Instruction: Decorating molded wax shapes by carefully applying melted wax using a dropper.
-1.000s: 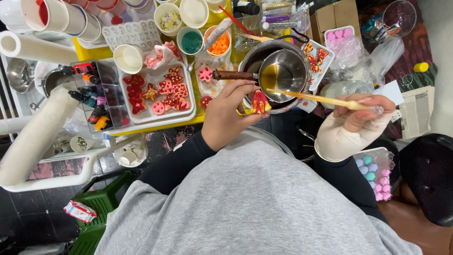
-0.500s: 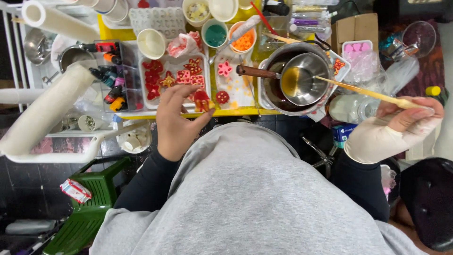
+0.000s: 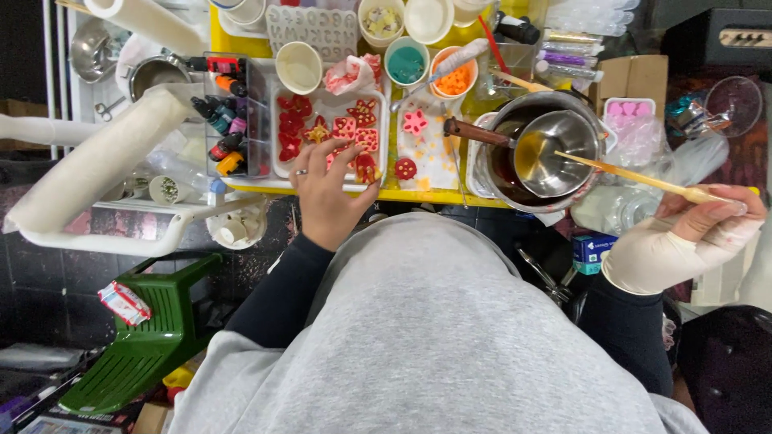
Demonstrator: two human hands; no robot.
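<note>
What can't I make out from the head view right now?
- Left hand: fingertips cover a red wax piece in the white tray; grip unclear.
- Steel pot: contents hidden beneath the small steel saucepan.
- Right hand in a white wrap: how it holds the long wooden stick is unclear.
</note>
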